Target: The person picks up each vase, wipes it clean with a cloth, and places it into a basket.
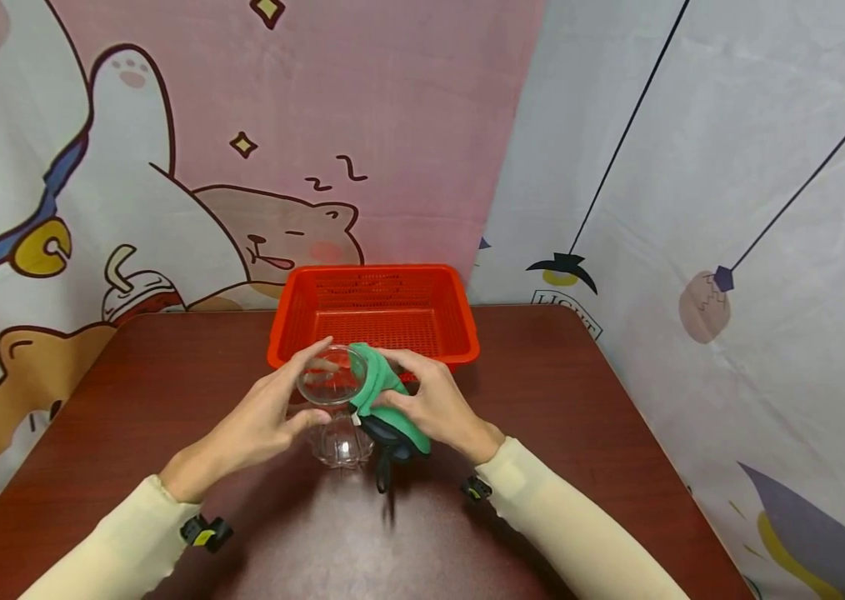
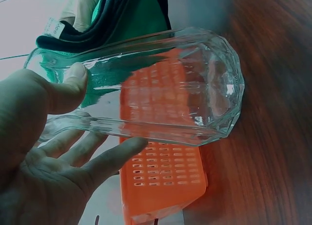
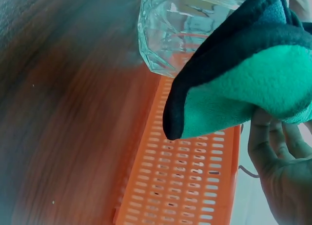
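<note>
Clear faceted glass (image 1: 334, 400) gripped by left hand (image 1: 265, 417); right hand (image 1: 433, 404) clutches green cloth (image 1: 381, 392).

Head view looks down from above; both wrist views, close up, share the glass (image 2: 161, 88) and basket (image 3: 190, 181).

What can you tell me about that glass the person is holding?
The glass is a clear, colourless tumbler with faceted sides and a thick scalloped base, and it looks empty. It stands above the brown table, just in front of the red basket; whether its base touches the table I cannot tell. The left hand grips it near the rim with thumb and fingers. The right hand presses a green and dark cloth over its rim.
</note>
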Demonstrator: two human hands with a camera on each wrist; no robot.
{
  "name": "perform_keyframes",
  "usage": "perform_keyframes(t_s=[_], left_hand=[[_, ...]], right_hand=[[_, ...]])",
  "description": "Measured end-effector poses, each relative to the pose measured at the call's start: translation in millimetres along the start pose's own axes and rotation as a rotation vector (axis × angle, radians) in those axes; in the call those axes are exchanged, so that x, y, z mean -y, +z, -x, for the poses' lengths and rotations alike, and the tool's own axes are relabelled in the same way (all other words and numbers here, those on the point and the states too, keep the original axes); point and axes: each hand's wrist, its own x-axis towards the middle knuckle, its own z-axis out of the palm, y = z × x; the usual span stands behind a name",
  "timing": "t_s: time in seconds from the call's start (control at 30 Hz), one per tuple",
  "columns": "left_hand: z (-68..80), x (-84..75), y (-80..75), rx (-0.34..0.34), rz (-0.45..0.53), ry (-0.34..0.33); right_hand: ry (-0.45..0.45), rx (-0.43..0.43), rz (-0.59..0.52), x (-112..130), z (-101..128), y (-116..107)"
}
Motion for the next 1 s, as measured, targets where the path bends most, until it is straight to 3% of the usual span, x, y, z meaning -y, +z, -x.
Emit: perform_keyframes(t_s=[0.7,1.0], left_hand=[[0.1,0.6,3.2,-0.010,-0.015,-0.014],[0.0,1.1,3.8,-0.002,-0.016,-0.035]], right_hand=[[0.037,0.070,0.047,2.2,1.3,7.5],[-0.017,0.138,0.145,-1.0,4.9,7.2]])
